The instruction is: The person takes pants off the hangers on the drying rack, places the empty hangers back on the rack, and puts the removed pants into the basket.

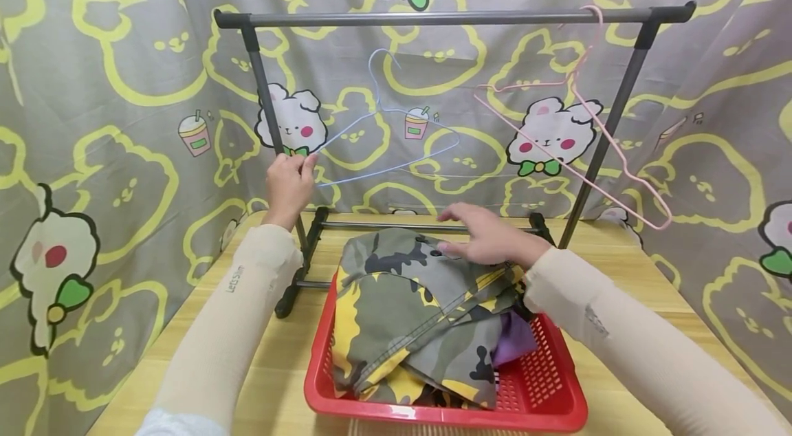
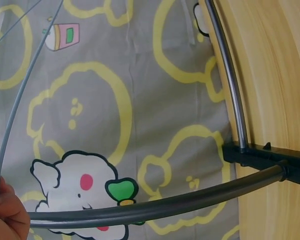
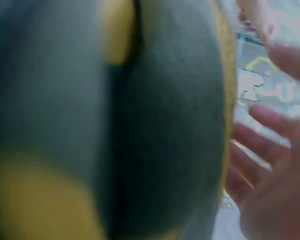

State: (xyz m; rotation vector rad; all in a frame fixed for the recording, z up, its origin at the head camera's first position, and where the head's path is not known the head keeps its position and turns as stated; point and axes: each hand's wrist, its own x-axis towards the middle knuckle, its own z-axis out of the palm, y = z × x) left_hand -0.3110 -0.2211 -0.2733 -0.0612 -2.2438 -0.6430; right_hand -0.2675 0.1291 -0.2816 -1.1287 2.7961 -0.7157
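My left hand (image 1: 291,181) grips one end of a thin blue clothes hanger (image 1: 379,106), near the rack's left post. The hanger's hook points up, below the top bar. In the left wrist view, fingers (image 2: 6,205) pinch the blue wire (image 2: 20,95). My right hand (image 1: 485,235) is over the back of a camouflage garment (image 1: 396,312) in grey, yellow and black, with fingers spread and holding nothing. The garment lies folded in a red basket (image 1: 445,415). In the right wrist view the cloth (image 3: 175,120) fills much of the picture, blurred, beside the loose fingers.
A dark metal clothes rack (image 1: 445,18) stands on the wooden table (image 1: 247,353), behind the basket. From its right end hangs a pink hanger (image 1: 575,78), turned askew. Purple cloth (image 1: 515,340) shows in the basket under the camouflage garment. A patterned curtain (image 1: 148,78) surrounds the table.
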